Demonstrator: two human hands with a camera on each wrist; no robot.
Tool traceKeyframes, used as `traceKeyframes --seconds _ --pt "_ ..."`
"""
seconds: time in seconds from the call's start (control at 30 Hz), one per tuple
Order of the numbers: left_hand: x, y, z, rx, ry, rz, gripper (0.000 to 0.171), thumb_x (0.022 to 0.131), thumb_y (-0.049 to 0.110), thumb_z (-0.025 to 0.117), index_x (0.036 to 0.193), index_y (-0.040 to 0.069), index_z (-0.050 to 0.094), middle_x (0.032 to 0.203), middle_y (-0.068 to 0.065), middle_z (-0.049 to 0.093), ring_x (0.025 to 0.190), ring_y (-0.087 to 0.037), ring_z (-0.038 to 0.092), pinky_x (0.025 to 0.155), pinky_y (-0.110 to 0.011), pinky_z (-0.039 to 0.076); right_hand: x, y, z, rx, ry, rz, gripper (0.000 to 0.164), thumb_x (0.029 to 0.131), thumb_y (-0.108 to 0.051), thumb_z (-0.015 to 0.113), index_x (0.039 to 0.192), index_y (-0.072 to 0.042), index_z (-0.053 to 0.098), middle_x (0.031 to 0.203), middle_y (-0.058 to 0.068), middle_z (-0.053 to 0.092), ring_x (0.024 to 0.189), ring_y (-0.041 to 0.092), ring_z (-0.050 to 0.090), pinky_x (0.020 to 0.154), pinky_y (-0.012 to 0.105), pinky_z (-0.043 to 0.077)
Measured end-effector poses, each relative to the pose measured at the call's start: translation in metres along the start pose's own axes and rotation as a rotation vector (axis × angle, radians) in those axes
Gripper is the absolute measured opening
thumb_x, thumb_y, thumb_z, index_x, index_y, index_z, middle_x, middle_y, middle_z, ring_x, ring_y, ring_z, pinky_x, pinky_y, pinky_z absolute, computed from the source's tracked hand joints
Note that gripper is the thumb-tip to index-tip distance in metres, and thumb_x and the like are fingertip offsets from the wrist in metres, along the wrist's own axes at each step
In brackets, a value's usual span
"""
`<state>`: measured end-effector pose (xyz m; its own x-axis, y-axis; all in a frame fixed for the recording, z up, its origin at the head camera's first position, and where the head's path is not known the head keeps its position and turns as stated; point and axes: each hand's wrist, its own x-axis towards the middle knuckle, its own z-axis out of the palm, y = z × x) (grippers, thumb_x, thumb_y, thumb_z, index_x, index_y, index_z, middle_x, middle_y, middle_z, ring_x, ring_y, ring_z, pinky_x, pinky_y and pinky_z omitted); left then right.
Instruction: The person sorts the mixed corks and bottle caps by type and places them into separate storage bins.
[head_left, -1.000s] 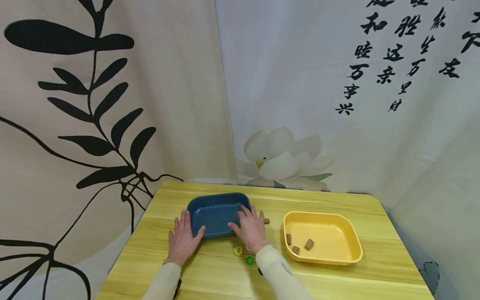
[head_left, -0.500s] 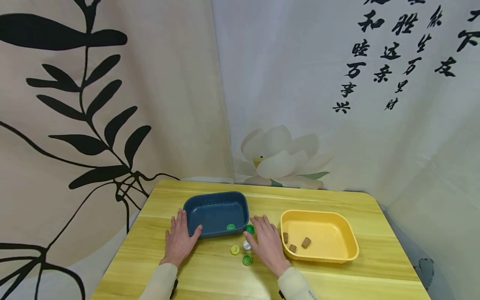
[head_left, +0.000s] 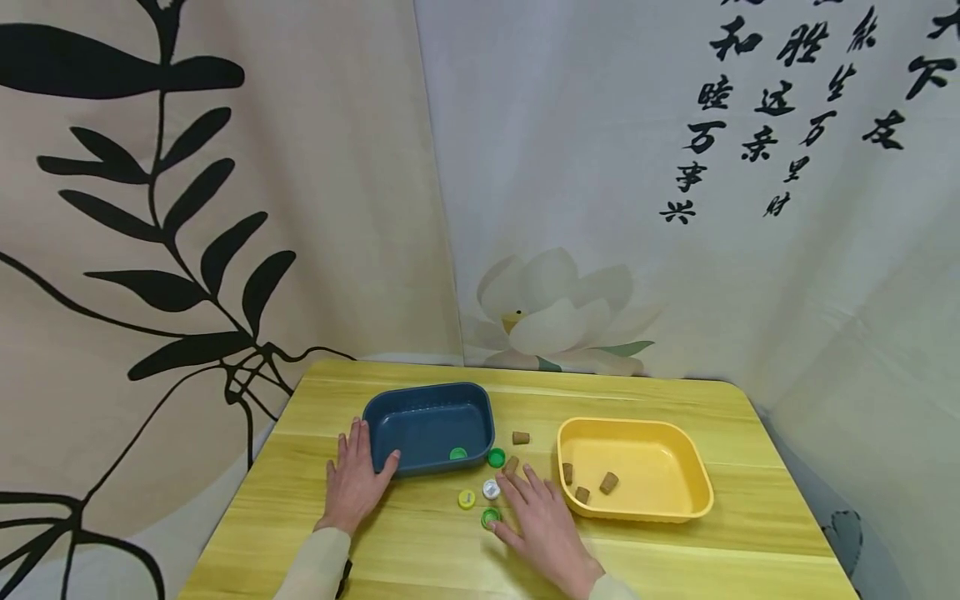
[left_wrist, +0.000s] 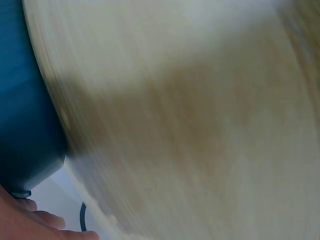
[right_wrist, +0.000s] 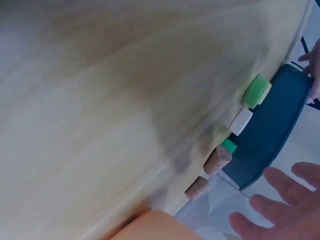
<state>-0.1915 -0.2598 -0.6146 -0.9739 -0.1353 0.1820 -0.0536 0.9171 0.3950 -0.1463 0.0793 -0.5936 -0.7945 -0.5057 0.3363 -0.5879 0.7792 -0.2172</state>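
Note:
My left hand (head_left: 354, 490) lies at the left front corner of a dark blue plastic tray (head_left: 431, 464), fingers straight along its side and thumb at the front rim. A green bottle cap (head_left: 457, 453) is inside that tray. My right hand (head_left: 546, 525) is spread over the table, holding nothing; its thumb tip overlaps a green cap (head_left: 489, 517) in the head view, and its fingertips are right at a cork (head_left: 511, 465). Nearby lie a white cap (head_left: 491, 489), a yellow cap (head_left: 467, 499), another green cap (head_left: 496, 457) and a second cork (right_wrist: 196, 188).
A yellow tray (head_left: 693, 514) holding three corks (head_left: 609, 482) stands to the right of my right hand. Both trays are on a wooden table (head_left: 420, 558), with a printed curtain (head_left: 360, 208) hanging behind it.
My right hand has drawn back from over the blue tray, rightward and toward me, uncovering the green cap inside, the caps beside it and two corks. The left hand stays at the tray.

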Motion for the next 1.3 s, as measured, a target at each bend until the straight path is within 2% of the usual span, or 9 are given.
traceKeyframes --seconds 0.37,0.67,0.87,1.3 --pt "0.001 0.0 0.0 0.004 -0.02 -0.006 0.094 0.092 0.061 0.049 0.154 0.0 0.013 0.16 -0.017 0.008 0.141 -0.047 0.012 0.1 -0.075 0.017 -0.011 -0.005 0.004 -0.001 -0.104 -0.075 0.069 0.087 -0.054 0.064 0.145 -0.022 0.045 0.136 0.007 0.055 0.127 0.038 0.047 0.093 0.062 0.041" --pt "0.0 0.0 -0.001 0.001 -0.017 -0.003 0.093 0.092 0.059 0.051 0.153 0.0 0.014 0.16 -0.018 0.009 0.141 -0.048 0.013 0.1 -0.075 0.017 -0.009 -0.01 0.009 -0.094 -0.108 -0.105 0.063 0.084 -0.053 0.068 0.138 -0.024 0.053 0.123 0.003 0.06 0.119 0.035 0.053 0.09 0.058 0.044" --pt "0.0 0.0 -0.001 -0.001 -0.014 -0.003 0.094 0.092 0.062 0.049 0.153 -0.001 0.015 0.16 -0.018 0.01 0.141 -0.048 0.014 0.099 -0.076 0.018 -0.005 -0.015 0.012 -0.127 -0.132 -0.087 0.061 0.083 -0.052 0.069 0.136 -0.024 0.055 0.115 0.002 0.061 0.116 0.033 0.054 0.089 0.056 0.045" --pt "0.001 -0.002 0.001 0.0 -0.035 -0.009 0.096 0.091 0.067 0.043 0.154 0.001 0.011 0.161 -0.016 0.007 0.142 -0.047 0.011 0.1 -0.075 0.017 0.0 -0.013 0.018 -0.163 -0.105 -0.099 0.052 0.079 -0.042 0.077 0.124 -0.021 0.064 0.104 0.001 0.062 0.109 0.03 0.057 0.086 0.054 0.047"
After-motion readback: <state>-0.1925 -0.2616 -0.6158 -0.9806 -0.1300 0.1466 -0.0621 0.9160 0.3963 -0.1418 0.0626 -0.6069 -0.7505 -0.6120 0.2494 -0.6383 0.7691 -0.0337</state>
